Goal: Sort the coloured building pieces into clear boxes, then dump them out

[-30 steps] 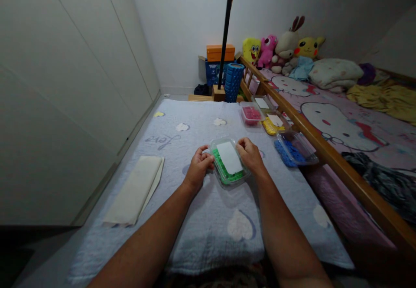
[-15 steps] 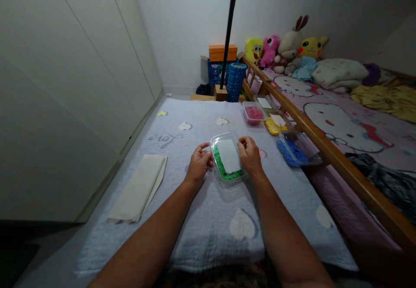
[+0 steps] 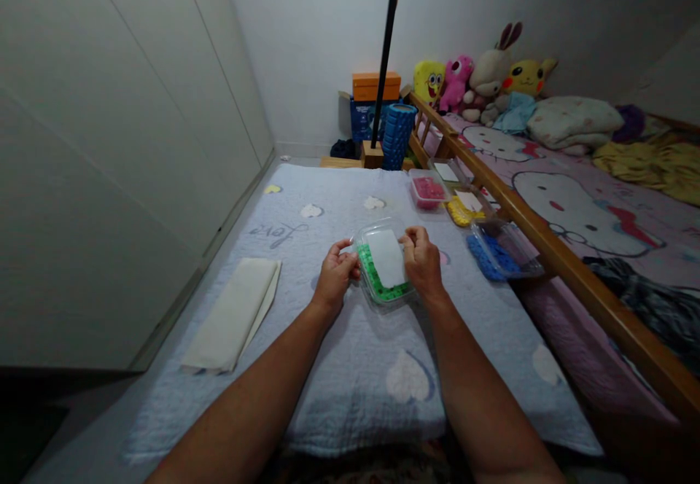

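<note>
Between my hands is a clear plastic container [image 3: 377,296] with small green pieces inside and a blank white label [image 3: 387,259] on its lid. My left hand [image 3: 337,272] grips the container's left edge, thumb and fingers closed at the rim. On the opposite side my right hand [image 3: 421,259] pinches the upper right edge of the lid. The far rim looks slightly raised; whether the lid is loose I cannot tell. The container is over a pale blue quilted cloth [image 3: 333,353] printed with hearts.
A folded cream cloth [image 3: 234,316] lies at left. Along the right edge stand containers of red pieces [image 3: 428,191], yellow pieces [image 3: 464,209] and blue pieces [image 3: 495,254]. Beyond them runs a wooden bed rail [image 3: 525,225]. A black pole [image 3: 386,54] rises at the far end.
The far edge of the lid has risen slightly, and the white label has shifted up a little. Both hands keep nearly the same places.
</note>
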Demonstrator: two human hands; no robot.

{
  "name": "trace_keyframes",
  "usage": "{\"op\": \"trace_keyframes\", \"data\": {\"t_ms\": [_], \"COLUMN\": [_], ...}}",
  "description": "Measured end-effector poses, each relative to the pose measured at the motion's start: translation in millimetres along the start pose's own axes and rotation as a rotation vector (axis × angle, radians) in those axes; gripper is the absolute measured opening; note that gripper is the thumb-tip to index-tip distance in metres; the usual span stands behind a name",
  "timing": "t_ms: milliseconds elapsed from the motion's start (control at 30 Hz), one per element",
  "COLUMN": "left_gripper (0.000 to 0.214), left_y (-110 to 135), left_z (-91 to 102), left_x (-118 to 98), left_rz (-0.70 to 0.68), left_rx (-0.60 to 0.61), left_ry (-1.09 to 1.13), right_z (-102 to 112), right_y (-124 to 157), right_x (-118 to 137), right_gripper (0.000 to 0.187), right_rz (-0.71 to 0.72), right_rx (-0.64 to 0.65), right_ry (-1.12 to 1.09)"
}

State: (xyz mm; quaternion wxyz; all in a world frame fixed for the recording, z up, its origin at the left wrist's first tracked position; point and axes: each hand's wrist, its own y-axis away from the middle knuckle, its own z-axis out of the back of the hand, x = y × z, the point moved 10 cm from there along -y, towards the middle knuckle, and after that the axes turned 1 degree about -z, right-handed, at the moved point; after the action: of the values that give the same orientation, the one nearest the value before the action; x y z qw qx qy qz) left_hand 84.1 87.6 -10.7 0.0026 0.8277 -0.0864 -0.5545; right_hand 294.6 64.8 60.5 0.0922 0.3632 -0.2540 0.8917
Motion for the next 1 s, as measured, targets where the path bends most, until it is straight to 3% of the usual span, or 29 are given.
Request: {"op": "trace_keyframes", "data": {"t_ms": [300,567,1000], "left_gripper": [0.050,0.049,0.049], "left_y": [0.1,-1.1,-5.2], "left_z": [5.0,7.9,11.6], "left_x": [-4.3,-5.6,-0.2], "left_rz": [-0.035,-0.056,-0.041], "left_rx": [-0.078,-0.156,-0.177], "left_ry": [-0.076,-0.115,-0.086], "right_z": [4.0,10.2,23.5], "right_y": [4.5,7.5,12.2], "right_x": [11.0,16.4,35.0], "right_gripper": [0.022,0.024,0.017], "right_rz": [0.076,0.051,0.091], "right_rx": [-0.046,-0.029,-0.059], "right_ry": [-0.032,-0.111,-0.277]}}
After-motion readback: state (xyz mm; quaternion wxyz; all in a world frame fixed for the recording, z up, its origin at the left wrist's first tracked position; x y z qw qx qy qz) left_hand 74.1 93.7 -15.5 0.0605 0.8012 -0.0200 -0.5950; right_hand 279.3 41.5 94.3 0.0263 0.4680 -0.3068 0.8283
